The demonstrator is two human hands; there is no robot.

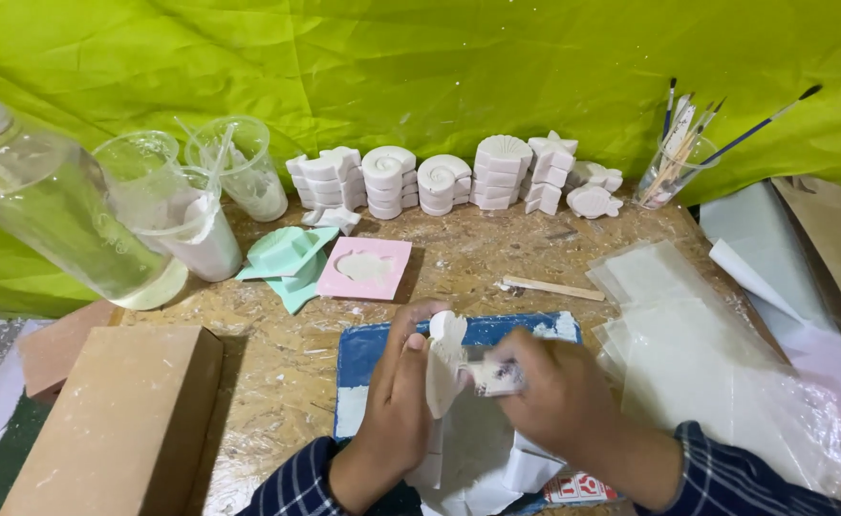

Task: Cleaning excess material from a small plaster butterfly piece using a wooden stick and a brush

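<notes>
1. A small red-and-white printed label lies at the near table edge, beside the right wrist.
2. A plain brown cardboard box sits at the left.
3. The left hand is closed round a white fish-shaped plaster cast, held upright over a blue mat.
4. The right hand grips a small pale tool against the cast.

Bright, even, diffuse light from above, tinted by the green backdrop. Soft short shadows only, under the stacked white casts and beside the cardboard box. Mild glare on the plastic bottle and clear sleeves. Motion blur across the right hand. Slight wide-angle bending at left and right edges.
</notes>
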